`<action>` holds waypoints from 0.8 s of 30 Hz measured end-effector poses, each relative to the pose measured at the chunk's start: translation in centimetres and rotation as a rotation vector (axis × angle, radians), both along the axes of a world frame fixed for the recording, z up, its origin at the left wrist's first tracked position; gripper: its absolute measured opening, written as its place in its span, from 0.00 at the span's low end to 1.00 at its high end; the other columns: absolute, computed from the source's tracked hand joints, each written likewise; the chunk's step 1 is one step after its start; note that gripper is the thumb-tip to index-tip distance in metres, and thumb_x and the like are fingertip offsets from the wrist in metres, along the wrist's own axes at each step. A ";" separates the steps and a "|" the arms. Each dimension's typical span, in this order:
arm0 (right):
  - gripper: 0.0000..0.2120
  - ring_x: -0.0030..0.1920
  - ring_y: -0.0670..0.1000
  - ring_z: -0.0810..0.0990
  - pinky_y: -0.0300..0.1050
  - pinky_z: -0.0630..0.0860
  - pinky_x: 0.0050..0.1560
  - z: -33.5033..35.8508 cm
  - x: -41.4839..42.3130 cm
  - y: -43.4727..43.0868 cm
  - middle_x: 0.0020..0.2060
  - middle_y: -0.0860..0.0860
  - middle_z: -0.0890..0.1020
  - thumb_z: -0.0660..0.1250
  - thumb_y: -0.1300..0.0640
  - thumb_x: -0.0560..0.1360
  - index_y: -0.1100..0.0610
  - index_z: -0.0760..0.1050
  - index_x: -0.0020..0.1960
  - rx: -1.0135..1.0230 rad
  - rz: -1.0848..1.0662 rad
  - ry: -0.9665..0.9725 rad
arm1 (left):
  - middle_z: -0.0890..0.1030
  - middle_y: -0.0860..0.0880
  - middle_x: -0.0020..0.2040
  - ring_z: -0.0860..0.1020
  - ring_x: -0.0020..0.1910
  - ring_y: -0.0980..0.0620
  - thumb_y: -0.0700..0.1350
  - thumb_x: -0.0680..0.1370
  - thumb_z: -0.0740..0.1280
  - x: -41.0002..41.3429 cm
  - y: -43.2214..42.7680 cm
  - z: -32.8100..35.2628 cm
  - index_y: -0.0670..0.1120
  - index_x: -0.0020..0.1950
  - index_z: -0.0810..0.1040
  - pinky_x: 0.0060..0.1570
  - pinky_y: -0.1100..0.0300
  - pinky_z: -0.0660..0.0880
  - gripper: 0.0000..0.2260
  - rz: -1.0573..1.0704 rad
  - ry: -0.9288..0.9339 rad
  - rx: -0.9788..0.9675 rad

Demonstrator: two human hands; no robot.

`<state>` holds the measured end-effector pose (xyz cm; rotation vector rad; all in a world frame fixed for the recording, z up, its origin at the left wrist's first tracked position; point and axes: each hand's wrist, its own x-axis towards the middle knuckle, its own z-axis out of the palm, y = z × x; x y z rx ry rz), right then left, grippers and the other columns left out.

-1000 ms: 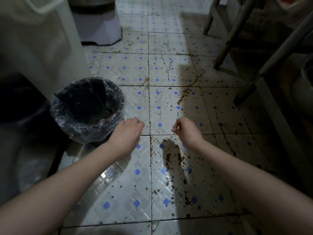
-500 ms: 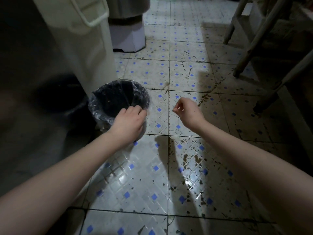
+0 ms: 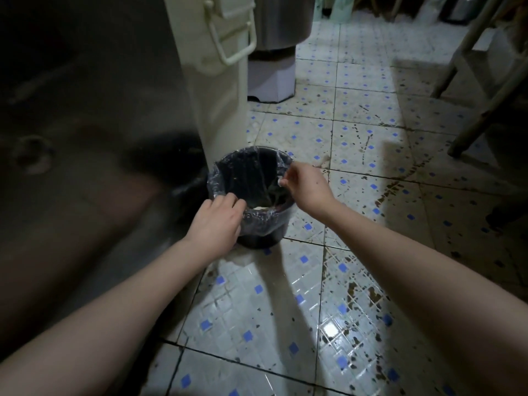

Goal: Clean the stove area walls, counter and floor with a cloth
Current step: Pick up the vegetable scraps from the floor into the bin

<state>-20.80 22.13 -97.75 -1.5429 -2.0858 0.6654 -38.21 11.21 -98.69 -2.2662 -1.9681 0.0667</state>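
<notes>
A small black waste bin (image 3: 263, 238) lined with a clear plastic bag (image 3: 248, 175) stands on the white tiled floor (image 3: 357, 144), which has blue squares and many brown stains. My left hand (image 3: 217, 224) grips the bag's near left rim with curled fingers. My right hand (image 3: 303, 187) pinches the bag's right rim between thumb and fingertips. Some pale scraps lie at the bottom of the bin. No cloth is in view.
A cream appliance with a handle (image 3: 228, 35) stands right behind the bin. A steel drum on a white base (image 3: 274, 78) is farther back. Slanted wooden legs (image 3: 480, 104) stand at the right. A dark counter side fills the left.
Both hands moved forward to the bin. The left hand now grips the liner's near rim, and the right hand crossed from the floor side to pinch the right rim.
</notes>
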 end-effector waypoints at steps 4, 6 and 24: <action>0.07 0.45 0.54 0.79 0.49 0.76 0.44 0.1 -0.8 -0.2 0.44 0.51 0.81 0.62 0.57 0.78 0.52 0.79 0.49 0.009 0.045 -0.037 | 0.72 0.48 0.58 0.72 0.58 0.47 0.46 0.77 0.60 0.0 0.1 0.1 0.47 0.63 0.69 0.53 0.55 0.68 0.14 0.005 -0.014 -0.008; 0.09 0.48 0.54 0.79 0.50 0.77 0.47 0.2 -0.4 -0.2 0.49 0.51 0.81 0.60 0.57 0.79 0.52 0.79 0.53 0.009 0.039 -0.038 | 0.72 0.48 0.59 0.72 0.58 0.47 0.46 0.78 0.59 0.2 0.2 0.1 0.48 0.63 0.69 0.54 0.55 0.69 0.14 0.000 -0.019 -0.012; 0.06 0.44 0.52 0.75 0.44 0.67 0.42 -1.7 9.3 -1.0 0.42 0.48 0.73 0.66 0.51 0.76 0.53 0.75 0.47 0.018 -0.015 -0.203 | 0.72 0.46 0.60 0.72 0.57 0.44 0.44 0.78 0.59 7.0 5.7 0.3 0.46 0.65 0.69 0.54 0.51 0.69 0.15 -0.053 -0.143 -0.021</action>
